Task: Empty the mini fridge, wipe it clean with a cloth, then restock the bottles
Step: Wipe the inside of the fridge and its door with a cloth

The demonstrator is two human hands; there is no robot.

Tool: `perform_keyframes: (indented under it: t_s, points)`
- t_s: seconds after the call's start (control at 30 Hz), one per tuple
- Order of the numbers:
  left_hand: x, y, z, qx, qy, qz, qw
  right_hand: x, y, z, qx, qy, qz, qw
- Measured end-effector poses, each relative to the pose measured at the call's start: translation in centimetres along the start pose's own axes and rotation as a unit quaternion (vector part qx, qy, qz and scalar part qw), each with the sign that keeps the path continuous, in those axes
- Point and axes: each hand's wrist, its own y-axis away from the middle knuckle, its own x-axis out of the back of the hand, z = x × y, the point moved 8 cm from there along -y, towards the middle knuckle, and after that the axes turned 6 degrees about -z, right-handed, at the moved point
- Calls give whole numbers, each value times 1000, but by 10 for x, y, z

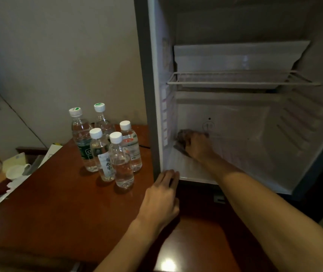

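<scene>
Glossy red-brown wooden table (pixel 58 203); clear plastic bottles (pixel 105 142) — smooth white plastic fridge (pixel 235 122) lining; wire shelf (pixel 235 80).

Over on the far left edge of the reddish wooden table (pixel 58 203) sits a jumble: a white cup (pixel 16 171), a yellowish packet (pixel 14 160) behind it, a white card (pixel 52 153) leaning alongside. Dark cables (pixel 19 116) run down the beige wall (pixel 58 55).
</scene>
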Motion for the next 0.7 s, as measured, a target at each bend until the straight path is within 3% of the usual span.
perform_keyframes:
  t_s: [0.2, 0.47, 0.7]
  points:
    - [2, -1, 1, 3, -2, -6, 1000, -4, -2, 4, -7, -14, -1, 1000]
    - [13, -3, 5, 31, -8, -50, 998, 0, 71, -15, 25, -29, -3, 999]
    - [16, 0, 9, 50, -12, -67, 996, -22, 118, -15, -21, 2, -7, 1000]
